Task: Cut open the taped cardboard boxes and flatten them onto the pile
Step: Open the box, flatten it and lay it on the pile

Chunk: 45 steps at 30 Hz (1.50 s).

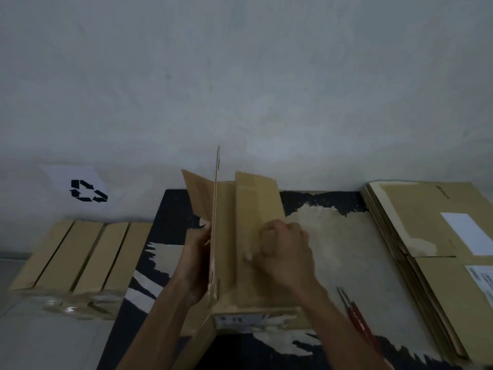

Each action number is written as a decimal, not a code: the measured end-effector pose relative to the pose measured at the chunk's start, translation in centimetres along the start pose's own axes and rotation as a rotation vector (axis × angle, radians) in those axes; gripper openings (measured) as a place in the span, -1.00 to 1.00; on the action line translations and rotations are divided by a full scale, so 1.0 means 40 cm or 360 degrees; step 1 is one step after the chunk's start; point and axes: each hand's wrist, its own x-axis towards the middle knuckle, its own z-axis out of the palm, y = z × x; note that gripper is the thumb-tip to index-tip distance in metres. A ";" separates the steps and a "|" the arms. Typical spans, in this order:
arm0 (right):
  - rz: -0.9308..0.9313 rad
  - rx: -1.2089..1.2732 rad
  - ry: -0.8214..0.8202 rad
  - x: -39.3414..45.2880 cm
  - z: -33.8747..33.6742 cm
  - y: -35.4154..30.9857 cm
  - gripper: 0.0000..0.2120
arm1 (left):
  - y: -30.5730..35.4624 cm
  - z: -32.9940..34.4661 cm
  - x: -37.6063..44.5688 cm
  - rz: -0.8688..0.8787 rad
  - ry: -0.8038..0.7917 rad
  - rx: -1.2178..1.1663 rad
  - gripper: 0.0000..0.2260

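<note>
A pale, bare wall is filling the top of the view, and below it a dark, worn counter (346, 263) with its surface peeling to a lighter layer is carrying the work. At its middle an opened cardboard box (240, 263) is standing with its flaps up.

The left hand (196, 265) is gripping the tall upright flap along its edge, fingers wrapped round the board. The right hand (284, 252) is curling over the neighbouring panel just beside it, fingers bent and seeming to pinch or press the cardboard; what exactly the fingertips are catching is hidden, so I cannot tell whether tape is under them.

Well out from the left grip, a bundle of taped boxes (80, 263) is waiting beside a sheet with a recycling sign (88, 190). Well out from the right grip, the pile of flattened boxes (440, 249) is lying at the counter's edge, and a red-handled tool (357, 313), probably the cutter, is resting between that pile and the right forearm.

The likely risks: the box may be resisting collapse if tape on its near end is uncut, so forcing the panels could tear the board. The right forearm is passing close to the tool, and a sweep toward the pile could knock it off the counter.
</note>
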 end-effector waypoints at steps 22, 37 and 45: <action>0.0099 -0.0452 -0.0344 0.026 -0.127 0.079 -0.49 | -0.043 -0.025 0.066 0.0362 0.0469 0.0419 -0.35; 0.0110 0.0466 -0.0724 -0.045 -0.096 0.265 -0.61 | -0.006 -0.053 0.141 0.0382 0.0623 0.0522 -0.13; 0.0378 0.0618 -0.0537 0.021 -0.005 0.205 -0.68 | 0.053 -0.027 0.066 0.0366 -0.0144 0.0975 -0.30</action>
